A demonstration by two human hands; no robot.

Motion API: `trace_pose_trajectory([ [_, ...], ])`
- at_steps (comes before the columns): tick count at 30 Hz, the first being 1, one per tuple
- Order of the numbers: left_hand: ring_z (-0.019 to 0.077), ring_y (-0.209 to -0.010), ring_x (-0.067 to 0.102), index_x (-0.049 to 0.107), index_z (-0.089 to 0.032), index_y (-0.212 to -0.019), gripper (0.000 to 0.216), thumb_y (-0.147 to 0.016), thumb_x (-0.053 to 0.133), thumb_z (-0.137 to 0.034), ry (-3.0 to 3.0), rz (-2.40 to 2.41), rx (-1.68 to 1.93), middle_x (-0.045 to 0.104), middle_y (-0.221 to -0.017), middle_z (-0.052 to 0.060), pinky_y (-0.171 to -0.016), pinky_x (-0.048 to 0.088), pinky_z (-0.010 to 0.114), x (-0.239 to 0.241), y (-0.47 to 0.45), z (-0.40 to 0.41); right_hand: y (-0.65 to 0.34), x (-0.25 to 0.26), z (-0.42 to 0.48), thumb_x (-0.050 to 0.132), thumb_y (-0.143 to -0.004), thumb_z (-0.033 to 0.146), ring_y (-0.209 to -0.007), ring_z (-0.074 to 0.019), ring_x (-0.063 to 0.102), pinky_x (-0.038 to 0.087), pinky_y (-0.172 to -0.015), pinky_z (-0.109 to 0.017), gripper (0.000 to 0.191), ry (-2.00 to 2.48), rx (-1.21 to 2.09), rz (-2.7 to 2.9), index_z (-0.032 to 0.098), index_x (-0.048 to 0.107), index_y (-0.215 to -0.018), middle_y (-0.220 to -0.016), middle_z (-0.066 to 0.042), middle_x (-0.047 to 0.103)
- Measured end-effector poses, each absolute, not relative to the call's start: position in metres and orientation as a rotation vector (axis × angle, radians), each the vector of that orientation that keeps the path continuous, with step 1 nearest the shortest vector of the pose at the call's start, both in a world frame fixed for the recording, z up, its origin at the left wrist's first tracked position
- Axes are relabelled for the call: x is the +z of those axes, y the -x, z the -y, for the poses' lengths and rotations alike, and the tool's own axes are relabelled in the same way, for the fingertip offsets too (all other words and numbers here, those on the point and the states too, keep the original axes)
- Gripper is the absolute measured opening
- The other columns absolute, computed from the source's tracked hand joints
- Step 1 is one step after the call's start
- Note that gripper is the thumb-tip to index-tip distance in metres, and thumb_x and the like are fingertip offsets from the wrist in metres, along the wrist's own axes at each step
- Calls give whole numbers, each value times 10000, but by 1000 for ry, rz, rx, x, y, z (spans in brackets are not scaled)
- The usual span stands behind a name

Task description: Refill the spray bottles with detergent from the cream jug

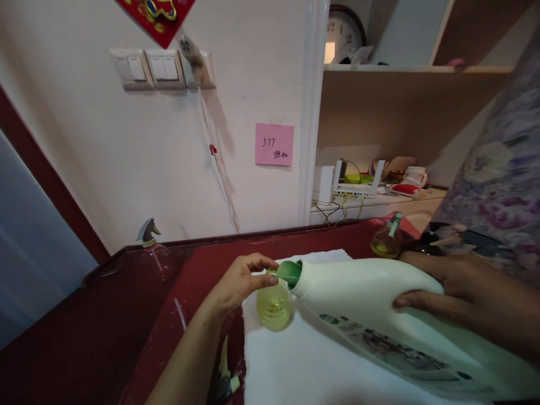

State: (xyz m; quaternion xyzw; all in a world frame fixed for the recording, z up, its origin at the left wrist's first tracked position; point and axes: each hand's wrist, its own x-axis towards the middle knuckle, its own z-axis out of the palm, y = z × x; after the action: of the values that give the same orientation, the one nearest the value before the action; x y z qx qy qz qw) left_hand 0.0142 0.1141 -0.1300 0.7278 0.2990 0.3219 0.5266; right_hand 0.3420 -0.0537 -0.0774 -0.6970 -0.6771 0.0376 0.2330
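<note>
My left hand (pixel 253 275) pinches the neck of a small round yellow-tinted clear bottle (pixel 274 308), which stands on a white sheet (pixel 278 365). Gripped at its handle by my right hand (pixel 447 292) is a large white detergent jug (pixel 358 281), tipped on its side toward the left. Its green pouring spout (pixel 289 272) meets the small bottle's mouth. Whether liquid is flowing I cannot make out. A loose spray head (pixel 225 377) lies near my left forearm, and a thin clear tube (pixel 180 314) rests further left.
On the dark red table (pixel 160 332), a pink-tinted spray bottle (pixel 157 253) stands at the back left. A yellow spray bottle (pixel 387 239) stands at the back right, beside dark spray heads (pixel 455 239). Behind are a wall cable (pixel 217 169) and a shelf with a white router (pixel 354 188).
</note>
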Motion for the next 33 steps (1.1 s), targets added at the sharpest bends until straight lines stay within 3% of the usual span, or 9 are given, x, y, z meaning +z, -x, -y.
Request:
trace_pose_trajectory([
  [3,219,-912,635,755,-168,-950,265,-733,809,-309,-1728,-706,751,729,-959,74,-883,460,366,-130,-15,-114,-344,-88,71,619,-804,662,-709,-211,701,562,-593,-248,381,1846,297,1799,291,700,-837,-833,16,738],
  [8,246,-990,650,742,-174,-1009,295,-770,786,-342,-1814,-735,726,727,-1073,98,-935,469,404,-125,-15,-115,-348,-102,99,672,-765,665,-670,-217,713,566,-538,-232,373,1728,281,1580,302,718,-836,-793,23,737],
  [19,265,-1033,645,715,-176,-1067,342,-810,730,-400,-1930,-878,602,721,-1098,105,-939,479,408,-105,-18,-103,-340,-116,122,714,-596,710,-596,-263,708,551,-459,-276,453,1708,220,1164,285,766,-742,-717,-15,743],
  [24,257,-1032,639,707,-178,-1092,380,-813,717,-438,-1973,-930,581,708,-1101,93,-942,472,392,-102,-19,-100,-337,-123,124,720,-610,682,-713,-293,738,573,-512,-282,447,1653,238,1101,290,784,-815,-796,-20,765],
  [29,273,-1025,642,708,-162,-1087,421,-805,715,-475,-1977,-950,595,712,-1091,110,-928,479,404,-98,-19,-96,-337,-132,124,739,-615,655,-652,-280,730,579,-509,-283,428,1593,275,1084,287,786,-828,-784,-21,769],
  [33,292,-1129,633,700,-168,-1146,454,-829,700,-493,-1943,-967,636,710,-1197,129,-1008,452,437,-94,-20,-89,-337,-138,125,737,-614,646,-691,-293,735,581,-516,-287,425,1612,254,1057,295,794,-846,-839,-21,781],
])
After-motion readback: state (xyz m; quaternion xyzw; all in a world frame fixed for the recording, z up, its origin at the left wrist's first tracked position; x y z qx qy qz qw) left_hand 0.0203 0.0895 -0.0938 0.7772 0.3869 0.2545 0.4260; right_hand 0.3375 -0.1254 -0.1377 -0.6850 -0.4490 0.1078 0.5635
